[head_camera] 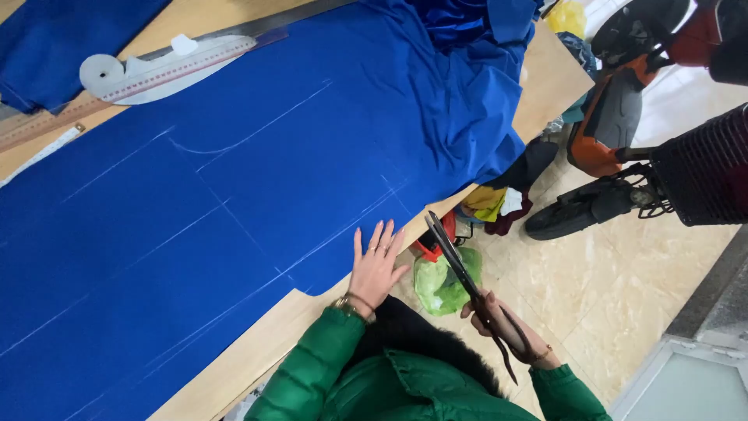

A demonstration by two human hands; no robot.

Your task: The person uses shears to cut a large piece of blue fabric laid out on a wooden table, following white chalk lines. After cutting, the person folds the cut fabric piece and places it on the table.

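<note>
My left hand (375,265) lies flat, fingers spread, on the near edge of the blue cloth (234,195), pinning it to the counter (257,343). My right hand (502,323) is clamped on the handles of the long scissors (460,273), blades slightly parted, tips pointing at the cloth edge just right of my left fingers but not biting in yet. Chalk lines are already drawn across the cloth; left of my left hand a notch is cut out of the near edge, so I judge cutting is begun, most lines uncut. Far beyond my left hand: white tape roll (101,74), ruler (117,93). Below the scissors on the floor (592,304), a green bag (444,281); no labels readable. A scooter (623,117) stands beyond my right hand.
</note>
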